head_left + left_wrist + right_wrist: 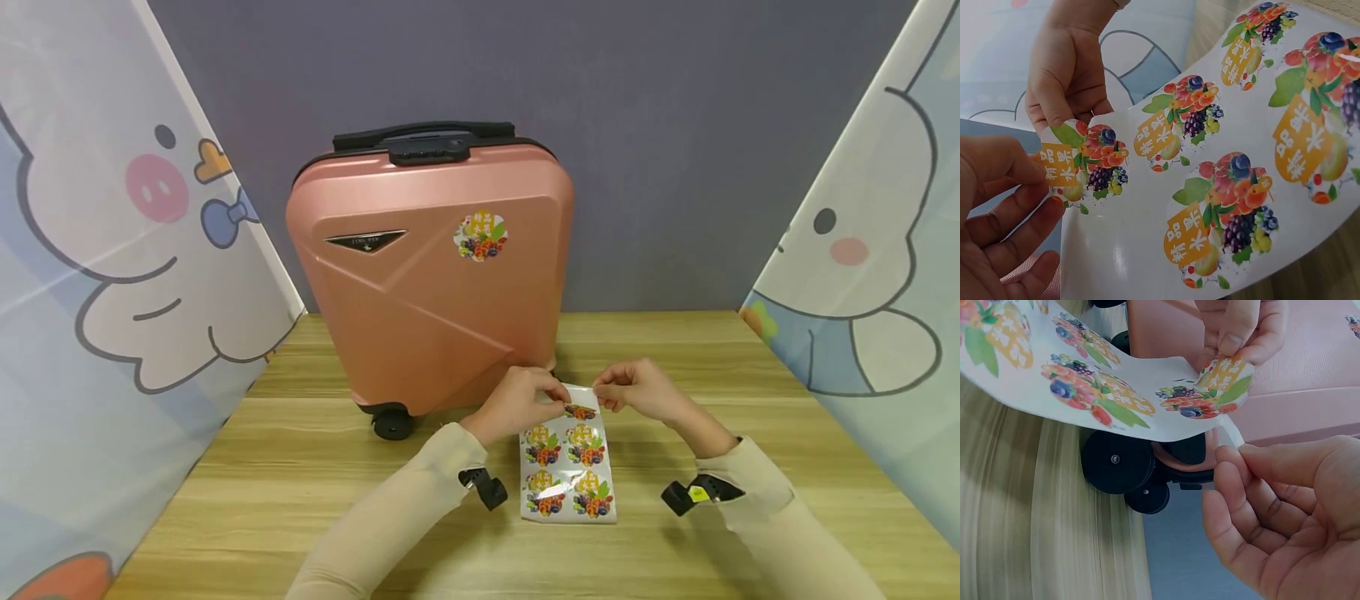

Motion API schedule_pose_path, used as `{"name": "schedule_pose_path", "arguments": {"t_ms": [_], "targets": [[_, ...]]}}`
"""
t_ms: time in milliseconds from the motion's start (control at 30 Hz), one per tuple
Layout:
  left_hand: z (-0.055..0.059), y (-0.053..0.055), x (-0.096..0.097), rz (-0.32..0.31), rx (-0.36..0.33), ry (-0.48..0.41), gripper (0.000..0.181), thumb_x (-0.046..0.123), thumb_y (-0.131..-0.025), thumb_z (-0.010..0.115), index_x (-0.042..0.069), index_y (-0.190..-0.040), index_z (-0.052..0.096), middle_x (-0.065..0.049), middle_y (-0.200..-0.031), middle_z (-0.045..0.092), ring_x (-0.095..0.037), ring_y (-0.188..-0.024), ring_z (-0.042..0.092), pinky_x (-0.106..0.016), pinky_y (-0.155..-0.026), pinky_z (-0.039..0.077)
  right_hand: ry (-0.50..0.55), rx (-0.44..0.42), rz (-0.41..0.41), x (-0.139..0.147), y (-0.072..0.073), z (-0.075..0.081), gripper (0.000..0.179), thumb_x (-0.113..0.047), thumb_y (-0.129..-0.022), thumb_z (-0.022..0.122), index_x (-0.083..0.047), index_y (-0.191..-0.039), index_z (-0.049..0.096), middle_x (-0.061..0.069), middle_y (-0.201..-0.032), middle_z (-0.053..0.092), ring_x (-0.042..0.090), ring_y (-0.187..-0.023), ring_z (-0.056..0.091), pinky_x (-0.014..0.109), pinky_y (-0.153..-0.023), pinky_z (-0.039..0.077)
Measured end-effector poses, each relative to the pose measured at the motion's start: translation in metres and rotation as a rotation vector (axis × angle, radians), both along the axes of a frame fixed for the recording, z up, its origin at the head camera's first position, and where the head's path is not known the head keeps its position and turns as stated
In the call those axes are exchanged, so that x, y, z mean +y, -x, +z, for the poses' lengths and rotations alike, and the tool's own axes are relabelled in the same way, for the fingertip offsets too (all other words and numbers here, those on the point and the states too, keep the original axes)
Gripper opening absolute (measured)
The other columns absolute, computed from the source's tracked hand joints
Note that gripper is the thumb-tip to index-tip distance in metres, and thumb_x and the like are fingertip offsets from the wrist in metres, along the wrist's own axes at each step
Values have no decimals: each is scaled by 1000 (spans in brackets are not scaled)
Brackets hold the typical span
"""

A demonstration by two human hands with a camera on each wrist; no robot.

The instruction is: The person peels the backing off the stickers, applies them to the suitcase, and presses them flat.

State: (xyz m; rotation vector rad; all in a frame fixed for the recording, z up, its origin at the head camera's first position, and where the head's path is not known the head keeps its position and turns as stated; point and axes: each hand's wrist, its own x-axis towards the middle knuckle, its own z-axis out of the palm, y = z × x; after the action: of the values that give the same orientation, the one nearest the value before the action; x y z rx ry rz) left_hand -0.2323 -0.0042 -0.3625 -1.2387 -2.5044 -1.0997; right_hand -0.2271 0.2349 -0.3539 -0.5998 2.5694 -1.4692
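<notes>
A fruit sticker [580, 412] is pinched along its edge between the thumb and fingers of the left hand [521, 404], its held side raised from the sticker sheet [1110, 250]. The sheet's upper corner is gripped between the thumb and forefinger of the right hand [637, 390], the fingertips brought together. Between the two wrists the sheet is stretched toward the person, and its upper end is curved up to the hands. Four more stickers [586, 446] are set in two rows below the left hand's fingertips. Beyond the left hand a pink suitcase [427, 333] is stood upright on the wooden table [262, 467]; a round sticker [481, 237] is stuck to its front, above that hand. A black wrist camera [678, 497] is strapped below the right hand.
</notes>
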Motion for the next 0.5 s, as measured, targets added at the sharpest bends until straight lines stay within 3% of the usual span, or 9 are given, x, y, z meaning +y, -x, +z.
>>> {"name": "schedule_pose_path", "arguments": {"t_ms": [300, 500], "targets": [[-1, -1, -4, -3, -71, -8, 9, 5, -88, 72, 10, -90, 79, 1, -87, 75, -3, -61, 52, -16, -58, 43, 2, -8, 4, 3, 1, -6, 11, 0, -95, 63, 10, -92, 68, 21, -77, 66, 19, -66, 66, 30, -61, 58], [2, 0, -8, 26, -150, -81, 11, 2, -87, 71, 8, -90, 79, 1, -83, 75, 1, -63, 56, -17, -58, 46, -3, 2, -2, 2, 6, -11, 12, 2, -96, 60, 11, -93, 67, 18, -77, 67, 24, -69, 66, 35, -63, 59]]}}
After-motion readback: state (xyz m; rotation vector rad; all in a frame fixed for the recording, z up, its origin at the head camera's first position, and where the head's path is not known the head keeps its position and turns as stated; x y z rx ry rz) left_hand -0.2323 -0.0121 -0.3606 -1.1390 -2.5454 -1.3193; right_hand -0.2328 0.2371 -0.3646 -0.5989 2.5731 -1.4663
